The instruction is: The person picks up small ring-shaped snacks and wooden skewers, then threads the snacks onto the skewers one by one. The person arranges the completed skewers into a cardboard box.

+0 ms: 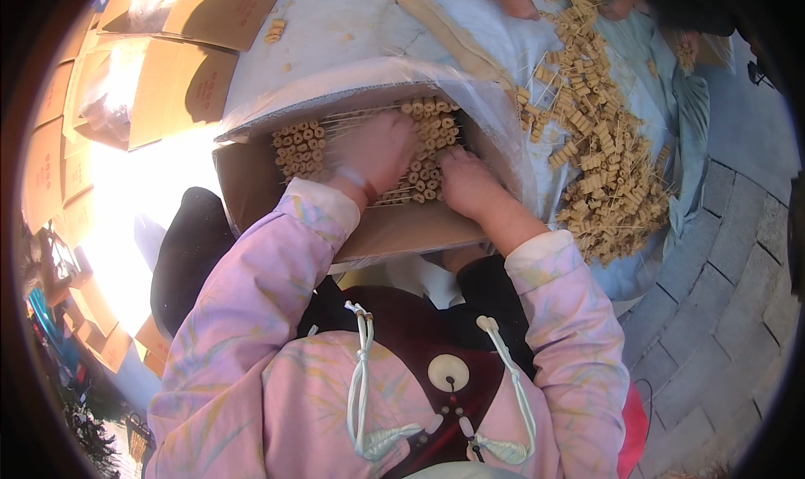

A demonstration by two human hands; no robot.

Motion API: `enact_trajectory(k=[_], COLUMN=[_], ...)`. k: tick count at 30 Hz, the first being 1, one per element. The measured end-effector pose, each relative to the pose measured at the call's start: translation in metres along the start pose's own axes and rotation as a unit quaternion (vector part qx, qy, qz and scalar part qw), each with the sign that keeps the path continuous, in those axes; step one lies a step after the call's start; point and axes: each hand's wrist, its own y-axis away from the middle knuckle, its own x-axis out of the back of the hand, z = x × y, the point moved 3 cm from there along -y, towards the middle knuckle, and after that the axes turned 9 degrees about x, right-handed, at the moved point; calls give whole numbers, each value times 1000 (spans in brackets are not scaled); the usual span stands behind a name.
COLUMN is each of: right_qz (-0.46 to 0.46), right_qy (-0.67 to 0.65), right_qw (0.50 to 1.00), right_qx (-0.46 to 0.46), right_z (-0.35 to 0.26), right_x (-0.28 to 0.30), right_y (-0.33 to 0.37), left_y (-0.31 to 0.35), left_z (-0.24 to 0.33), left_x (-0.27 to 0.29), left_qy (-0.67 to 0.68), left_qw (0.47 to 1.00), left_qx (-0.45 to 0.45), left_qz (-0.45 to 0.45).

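Observation:
An open cardboard box (394,232) in front of me is lined with clear plastic film (495,114). Inside lie stacked skewers of tan, ring-shaped rolls (299,150), with rolls bunched at both sides and thin sticks (348,120) running between them. My left hand (381,150) is over the middle of the stack, smeared by motion, its fingers not clear. At the box's right side, my right hand (471,181) has its fingers curled together against the roll ends of the skewers; its fingertips are partly hidden.
A big heap of loose skewered rolls (608,160) covers the pale sheet right of the box. Other people's hands (516,1) reach in at the far edge of the heap. Cardboard boxes (180,85) stack up at left. Grey paving (704,244) lies at right.

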Motion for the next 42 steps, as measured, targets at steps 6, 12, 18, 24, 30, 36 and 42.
enact_trajectory(k=[6, 12, 18, 24, 30, 36, 42], right_qz=[205, 144, 114, 156, 146, 171, 193], right_qy=[-98, -140, -197, -173, -148, -105, -174], right_qw=[969, 973, 966, 968, 973, 970, 953], right_qx=[-92, -115, -119, -89, -102, -136, -159], right_z=[10, 22, 26, 30, 37, 24, 19], right_x=[8, 11, 10, 1, -6, -9, 10], right_y=[-18, -38, -37, -39, -46, -44, -36], left_y=[1, -11, -17, -17, -20, -21, -16], left_z=[-10, -23, -35, -36, -45, -38, -26], left_x=[-10, -24, -32, -38, -43, -47, -22], left_qy=[-48, -49, -4, 22, 105, 55, 86], left_qw=[994, 991, 1000, 999, 992, 997, 993], left_qx=[77, 92, 18, 34, 51, 44, 20], left_qz=[-52, -84, 7, 32, 50, 33, 77])
